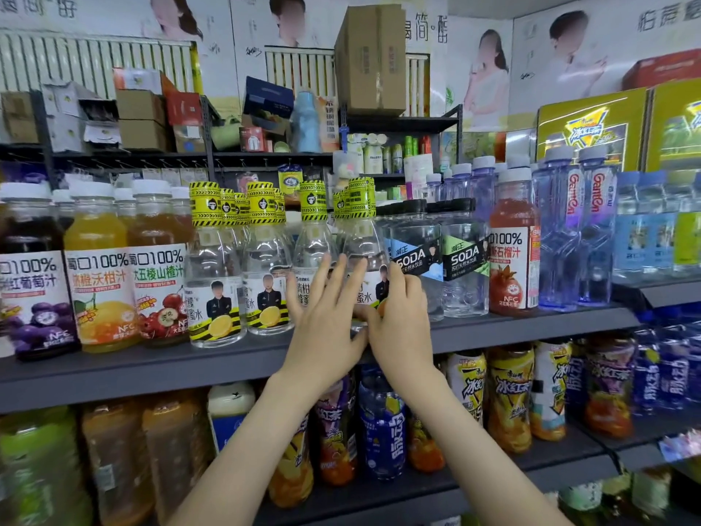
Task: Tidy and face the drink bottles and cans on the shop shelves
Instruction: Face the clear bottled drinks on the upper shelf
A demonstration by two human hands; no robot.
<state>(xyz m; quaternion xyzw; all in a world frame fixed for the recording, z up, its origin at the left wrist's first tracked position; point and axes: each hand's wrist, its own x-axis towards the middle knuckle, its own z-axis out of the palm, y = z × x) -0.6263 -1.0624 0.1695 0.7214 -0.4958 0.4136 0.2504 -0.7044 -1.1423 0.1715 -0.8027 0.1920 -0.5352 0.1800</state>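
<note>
Starting far left of the fingers, three juice bottles [96, 282] hold purple, orange and brown juice. Just left of the fingers, two lemon bottles [214, 298] hold clear water.

The left hand [322, 320] is flat, its fingers [330, 275] straight and spread apart, touching the fronts of the clear bottle [362, 241] and the one beside it. The clear bottle stands near the front of the shelf [151, 366], between both hands.

The right hand [400, 317] curls its fingers [402, 282] round the bottle's right side.

The bottle looks full, so I think it is a bit heavy. Its smooth plastic may slip or squash, so the fat middle with the label seems the best place to hold.

Right of the fingers stand soda bottles [413, 241], a red juice bottle [512, 267] and tall blue water bottles [561, 237].
</note>
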